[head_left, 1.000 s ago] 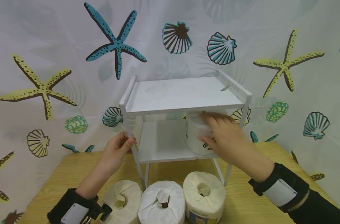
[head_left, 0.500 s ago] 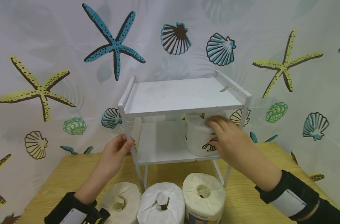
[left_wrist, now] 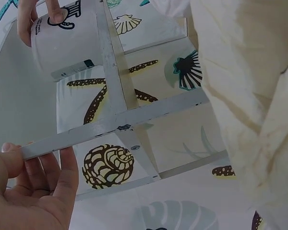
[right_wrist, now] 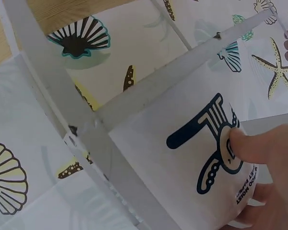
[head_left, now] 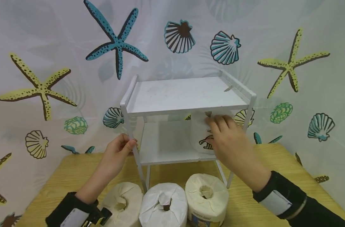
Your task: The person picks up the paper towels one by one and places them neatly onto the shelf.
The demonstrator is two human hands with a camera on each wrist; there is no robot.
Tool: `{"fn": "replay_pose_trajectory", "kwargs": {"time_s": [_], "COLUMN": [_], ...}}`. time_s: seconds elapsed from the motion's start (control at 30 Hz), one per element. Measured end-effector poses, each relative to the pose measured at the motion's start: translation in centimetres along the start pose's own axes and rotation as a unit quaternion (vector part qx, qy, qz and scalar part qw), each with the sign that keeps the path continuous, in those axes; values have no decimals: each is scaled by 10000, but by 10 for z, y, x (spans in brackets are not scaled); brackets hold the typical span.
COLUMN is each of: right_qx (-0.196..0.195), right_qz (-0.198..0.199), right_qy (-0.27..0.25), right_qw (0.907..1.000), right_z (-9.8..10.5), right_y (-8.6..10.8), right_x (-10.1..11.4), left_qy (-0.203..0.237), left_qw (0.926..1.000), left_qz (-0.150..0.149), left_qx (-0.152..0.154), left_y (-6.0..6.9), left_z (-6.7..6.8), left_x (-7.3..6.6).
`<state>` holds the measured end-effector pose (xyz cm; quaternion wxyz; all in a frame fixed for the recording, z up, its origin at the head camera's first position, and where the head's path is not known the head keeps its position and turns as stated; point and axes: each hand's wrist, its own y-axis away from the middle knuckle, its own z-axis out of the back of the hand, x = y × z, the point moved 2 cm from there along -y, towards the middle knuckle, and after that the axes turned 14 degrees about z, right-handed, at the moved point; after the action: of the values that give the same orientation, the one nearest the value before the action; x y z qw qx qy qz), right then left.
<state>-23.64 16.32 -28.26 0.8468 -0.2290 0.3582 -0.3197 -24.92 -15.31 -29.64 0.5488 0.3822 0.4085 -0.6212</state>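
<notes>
A white wrapped toilet paper roll (head_left: 199,135) with a dark printed drawing stands on the lower shelf (head_left: 163,151) of a small white rack (head_left: 178,94), at its right side. My right hand (head_left: 229,138) holds this roll. In the right wrist view the thumb (right_wrist: 249,146) presses on the print, and the other fingers reach round the far side, partly hidden. At the rack's front left leg, my left hand (head_left: 118,154) grips the post (left_wrist: 72,140) between thumb and fingers.
Three wrapped rolls stand in a row on the wooden table before the rack: a cream one (head_left: 127,192), a white one (head_left: 152,205) and another cream one (head_left: 215,201). A curtain (head_left: 172,69) printed with starfish and shells hangs behind.
The roll on the lower shelf has shifted slightly back, and its print has turned a little to the left. My right hand has moved with it. The left hand stays on the post.
</notes>
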Motion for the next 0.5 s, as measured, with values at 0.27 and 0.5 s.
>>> {"fn": "replay_pose_trajectory", "kwargs": {"time_s": [0.27,0.5], "right_qx": [-7,268], "right_qz": [-53,-280], "right_qy": [-143,-641], "right_qw": [9999,9972], "right_z": [-5,9], "right_y": [0,13], "right_x": [7,15], "left_qy": [-175,-289], "left_qw": [9997,9991], "left_qz": [-164,-259], "left_qx": [6,141], "left_y": [0,-1], "left_z": [3,2], "left_x": [3,-2]}}
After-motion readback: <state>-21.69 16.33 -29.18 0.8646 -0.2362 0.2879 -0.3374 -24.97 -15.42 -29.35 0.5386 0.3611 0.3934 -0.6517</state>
